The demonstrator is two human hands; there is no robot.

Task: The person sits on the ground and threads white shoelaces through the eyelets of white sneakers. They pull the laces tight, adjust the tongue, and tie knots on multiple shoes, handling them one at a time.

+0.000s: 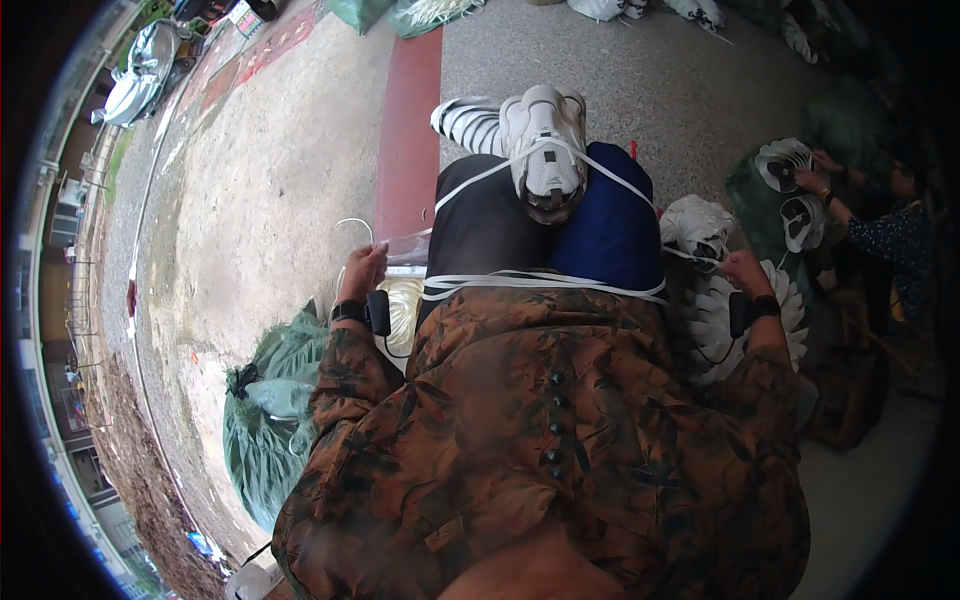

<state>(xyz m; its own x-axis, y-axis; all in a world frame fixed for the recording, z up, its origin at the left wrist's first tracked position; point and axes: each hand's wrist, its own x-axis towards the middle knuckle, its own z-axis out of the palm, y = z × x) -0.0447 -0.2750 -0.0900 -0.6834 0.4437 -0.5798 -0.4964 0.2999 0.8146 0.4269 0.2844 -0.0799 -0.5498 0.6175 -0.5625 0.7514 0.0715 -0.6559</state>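
**Diffuse daylight, strong fisheye distortion**

The scene was lit by soft, even outdoor daylight, and no hard-edged shadows fell on the concrete ground (250, 200). The white shoe (545, 150) at upper centre was the brightest area and lay close to overexposure, with little surface detail. The patterned shirt (540, 440) in the foreground appeared dark and slightly soft. Straight edges, such as the red strip (410, 130), bent toward the rim. A black circular vignette cut off all four corners, and detail was smeared and compressed along the left edge.
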